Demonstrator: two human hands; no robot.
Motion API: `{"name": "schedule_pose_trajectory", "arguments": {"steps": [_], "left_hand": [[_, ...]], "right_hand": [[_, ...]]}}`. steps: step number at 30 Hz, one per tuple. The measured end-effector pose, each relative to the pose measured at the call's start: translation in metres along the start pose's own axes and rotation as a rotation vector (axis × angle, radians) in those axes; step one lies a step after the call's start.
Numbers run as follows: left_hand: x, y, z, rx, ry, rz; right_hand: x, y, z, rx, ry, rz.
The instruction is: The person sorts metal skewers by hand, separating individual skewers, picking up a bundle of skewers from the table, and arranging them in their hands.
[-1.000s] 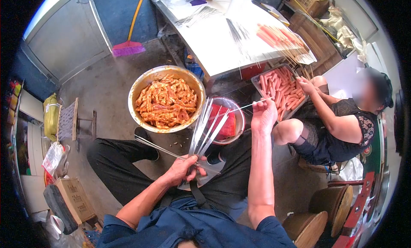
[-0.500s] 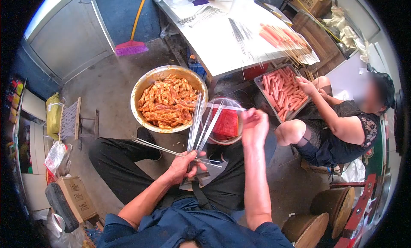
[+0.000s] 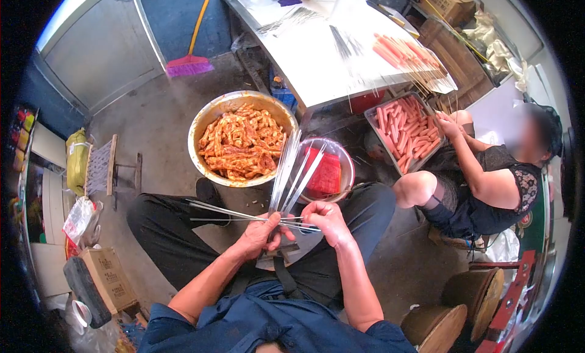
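Observation:
Over my lap, my left hand (image 3: 262,237) is closed around a bundle of flat metal skewers (image 3: 284,176), which fan upward and away from me. A few thinner skewers (image 3: 210,206) lie crosswise through the same grip. My right hand (image 3: 329,222) is pinched at the right-hand ends of these crosswise skewers, just right of my left hand. Beyond the bundle stands a large metal bowl (image 3: 194,152) of sauce-coated meat strips (image 3: 244,142). A basin (image 3: 351,170) holding a red block-shaped thing (image 3: 324,173) sits close behind the skewer tips.
A co-worker (image 3: 487,176) sits at the right, hands at a tray (image 3: 403,170) of sausages (image 3: 408,130). The white table (image 3: 311,72) bears skewers and skewered sausages (image 3: 405,51). Wooden stools (image 3: 436,328) stand at lower right; a broom (image 3: 189,65) leans at the back wall.
My right hand has come down and left from above the basin's right side to the skewers at my left hand. The co-worker's hands have shifted slightly at the tray.

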State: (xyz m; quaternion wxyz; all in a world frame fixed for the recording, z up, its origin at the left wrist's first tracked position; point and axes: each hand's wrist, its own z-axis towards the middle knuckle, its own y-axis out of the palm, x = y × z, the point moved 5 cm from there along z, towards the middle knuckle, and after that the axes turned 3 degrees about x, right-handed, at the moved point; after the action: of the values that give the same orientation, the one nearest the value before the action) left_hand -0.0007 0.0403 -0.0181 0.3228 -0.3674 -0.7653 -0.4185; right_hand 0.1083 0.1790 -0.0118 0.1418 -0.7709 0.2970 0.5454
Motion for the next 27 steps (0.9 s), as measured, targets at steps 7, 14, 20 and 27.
{"name": "schedule_pose_trajectory", "arguments": {"steps": [7, 14, 20, 27], "left_hand": [[-0.003, -0.003, -0.001, -0.019, -0.046, -0.041], [-0.015, 0.008, -0.001, -0.125, -0.146, -0.034], [-0.014, 0.013, -0.003, -0.15, -0.174, 0.003], [-0.02, 0.012, -0.001, -0.139, -0.191, -0.013]], "right_hand": [[-0.005, 0.005, 0.002, -0.01, 0.009, 0.004], [-0.041, 0.004, 0.018, 0.136, -0.174, 0.357], [-0.038, 0.003, 0.03, 0.26, -0.178, 0.474], [-0.031, -0.003, 0.031, 0.322, -0.2, 0.49]]}}
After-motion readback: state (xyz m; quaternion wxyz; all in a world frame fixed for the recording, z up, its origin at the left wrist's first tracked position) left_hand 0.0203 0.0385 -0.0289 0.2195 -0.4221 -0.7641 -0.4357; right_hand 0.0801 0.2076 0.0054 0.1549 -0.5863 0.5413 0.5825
